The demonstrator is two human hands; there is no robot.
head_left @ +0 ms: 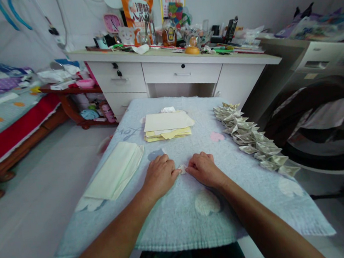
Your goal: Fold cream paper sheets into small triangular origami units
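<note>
Between my two hands lies a small pale piece of folded paper [182, 169], low over the cloth-covered table [177, 224]. My left hand [161, 173] has its fingers curled, with the thumb on the paper's left end. At the other end, my right hand [202, 168] pinches it with closed fingers. Most of the paper is hidden by the fingers, so its exact shape cannot be made out. Just beyond the hands sits a stack of cream and yellow paper sheets [167, 121]. A pile of pale green paper [114, 169] rests to the left of my left hand.
Several folded paper pieces with pointed tips [251, 136] stand in rows along the table's right side. Behind the table is a white desk [180, 67] crowded with jars and packets. A washing machine [320, 85] stands at right, a bed [9, 111] at left.
</note>
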